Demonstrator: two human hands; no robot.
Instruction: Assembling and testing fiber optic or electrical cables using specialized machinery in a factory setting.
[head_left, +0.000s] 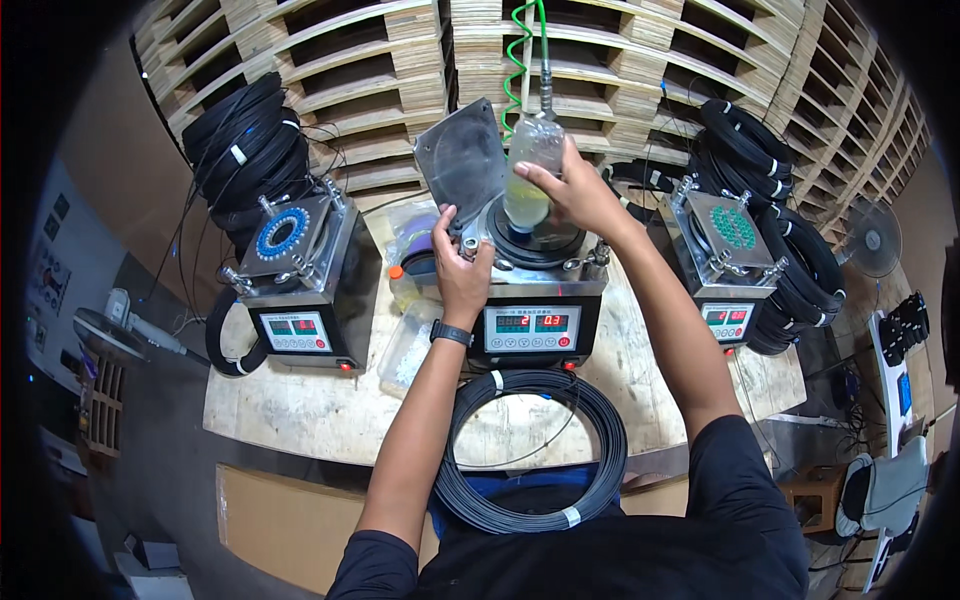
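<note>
My right hand (pixel 585 205) is wrapped round a clear plastic bottle (pixel 535 160) with some yellowish liquid in it. The bottle stands nearly vertical over the dark round disc (pixel 560 248) on top of the middle machine (pixel 500 362); whether its lower end touches the disc I cannot tell. With my left hand (pixel 462 268) I grip the near corner of a grey square metal plate (pixel 460 155), which is tilted up at the disc's far left side. A black band circles my left wrist.
Similar machines stand left (pixel 300 290) and right (pixel 715 265), their plates bearing rings of blue and green pieces. A black cable coil (pixel 535 377) lies before me; more coils (pixel 245 150) sit behind. A green spiral hose (pixel 517 60) hangs before wooden pallets (pixel 350 85). Plastic bags (pixel 410 345) lie left.
</note>
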